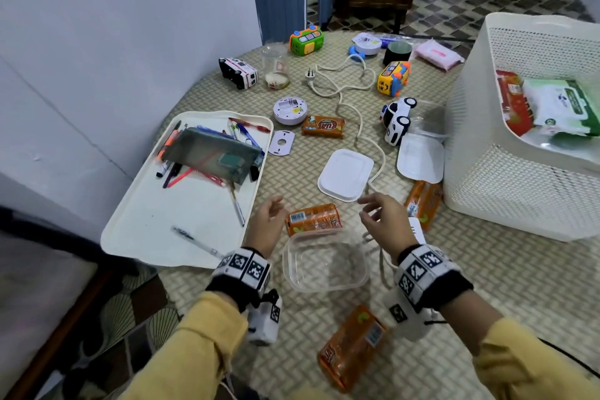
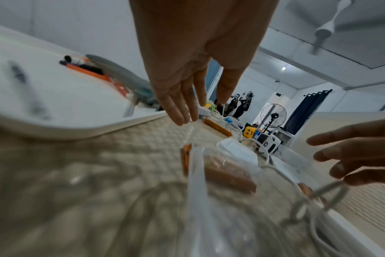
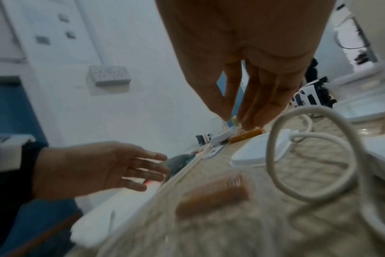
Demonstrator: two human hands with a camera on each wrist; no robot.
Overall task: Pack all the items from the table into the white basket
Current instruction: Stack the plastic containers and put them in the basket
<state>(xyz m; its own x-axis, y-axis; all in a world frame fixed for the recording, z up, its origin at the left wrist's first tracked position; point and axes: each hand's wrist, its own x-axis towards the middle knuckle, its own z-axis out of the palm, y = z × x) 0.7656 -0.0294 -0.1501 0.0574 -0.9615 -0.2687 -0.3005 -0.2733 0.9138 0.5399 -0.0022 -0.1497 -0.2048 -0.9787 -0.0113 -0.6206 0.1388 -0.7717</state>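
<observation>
Both hands hover empty over the table's near middle. My left hand (image 1: 269, 217) is open, fingers relaxed, just left of an orange snack pack (image 1: 313, 219). My right hand (image 1: 380, 214) is open too, to that pack's right, above a loop of white cord (image 1: 380, 256). A clear plastic container (image 1: 324, 261) sits between my wrists, below the pack. More orange packs lie near me (image 1: 352, 347), by the basket (image 1: 423, 201) and farther up (image 1: 323, 127). The white basket (image 1: 519, 198) stands at the right, holding a few packets.
A white tray (image 1: 146, 224) with pens and a pencil case lies at the left. Two white lids (image 1: 345, 175), toy cars (image 1: 396, 120), a glass jar (image 1: 276, 66), a round white device (image 1: 290, 110), a dark cup (image 1: 396, 52) and a pink packet (image 1: 438, 53) are spread across the far table.
</observation>
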